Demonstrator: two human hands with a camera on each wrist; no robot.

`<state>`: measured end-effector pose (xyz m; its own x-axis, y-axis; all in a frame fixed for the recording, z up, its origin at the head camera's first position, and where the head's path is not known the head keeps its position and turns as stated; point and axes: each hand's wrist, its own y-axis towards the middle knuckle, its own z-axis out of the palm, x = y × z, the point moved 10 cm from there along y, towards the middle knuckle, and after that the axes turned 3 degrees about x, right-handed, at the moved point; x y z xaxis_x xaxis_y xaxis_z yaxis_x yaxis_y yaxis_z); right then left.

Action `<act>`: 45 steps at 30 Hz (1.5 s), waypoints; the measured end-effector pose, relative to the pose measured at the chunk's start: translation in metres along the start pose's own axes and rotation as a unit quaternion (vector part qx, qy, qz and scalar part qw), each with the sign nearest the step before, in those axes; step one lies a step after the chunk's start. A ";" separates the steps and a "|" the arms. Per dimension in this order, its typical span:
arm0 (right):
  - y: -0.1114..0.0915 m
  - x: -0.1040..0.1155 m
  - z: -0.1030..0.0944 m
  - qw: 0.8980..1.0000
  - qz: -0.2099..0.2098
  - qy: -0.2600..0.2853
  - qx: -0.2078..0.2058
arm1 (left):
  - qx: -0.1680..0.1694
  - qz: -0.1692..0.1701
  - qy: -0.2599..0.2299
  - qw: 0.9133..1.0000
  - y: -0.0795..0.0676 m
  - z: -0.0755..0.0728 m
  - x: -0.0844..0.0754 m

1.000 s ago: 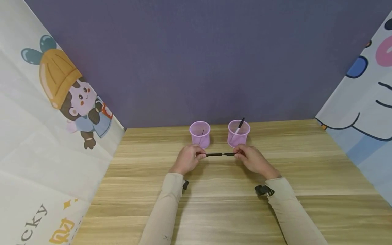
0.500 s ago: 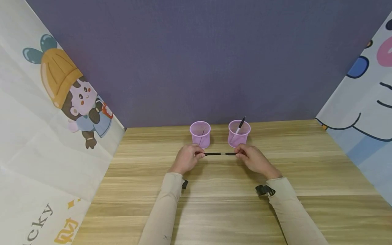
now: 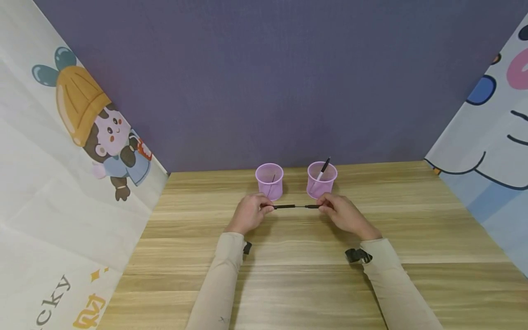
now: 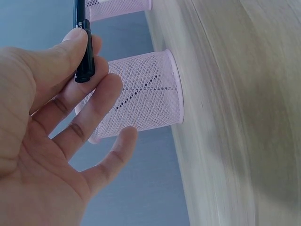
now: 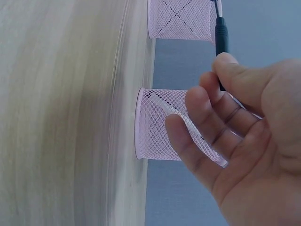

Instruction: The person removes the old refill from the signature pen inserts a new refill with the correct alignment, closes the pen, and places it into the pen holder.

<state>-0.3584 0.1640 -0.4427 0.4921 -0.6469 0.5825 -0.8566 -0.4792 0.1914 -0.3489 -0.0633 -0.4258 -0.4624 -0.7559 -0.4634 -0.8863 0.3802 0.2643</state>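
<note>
A pen is drawn apart between both hands, level over the table. My left hand pinches its black barrel between thumb and fingers, close to the clip end; the other fingers spread loosely. With thumb and forefinger my right hand pinches the pen's black ribbed grip section. A thin refill bridges the gap between the two parts. Just beyond the hands stand two pink mesh pen cups: the left cup and the right cup. A black-and-white pen leans in the right one.
The wooden table meets a dark blue-grey panel right behind the cups. White printed sheets flank it, with a cartoon figure on the left sheet. A dark wrist strap shows at the right sleeve.
The hands have moved slightly apart, left hand leftward and right hand rightward. More of the thin refill shows between the barrel and the grip section. The cups have stayed put.
</note>
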 end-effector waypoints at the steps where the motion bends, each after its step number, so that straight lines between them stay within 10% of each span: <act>1: 0.000 0.000 0.000 1.000 0.001 0.001 0.000 | 0.001 0.000 0.000 1.000 0.000 0.000 0.000; 45: -0.002 -0.010 -0.010 1.000 0.002 -0.005 -0.009 | -0.009 -0.019 -0.012 1.000 -0.002 -0.008 0.015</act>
<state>-0.3633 0.1773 -0.4414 0.4903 -0.6550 0.5750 -0.8612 -0.4656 0.2038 -0.3536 -0.0800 -0.4263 -0.4290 -0.7566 -0.4935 -0.9028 0.3420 0.2606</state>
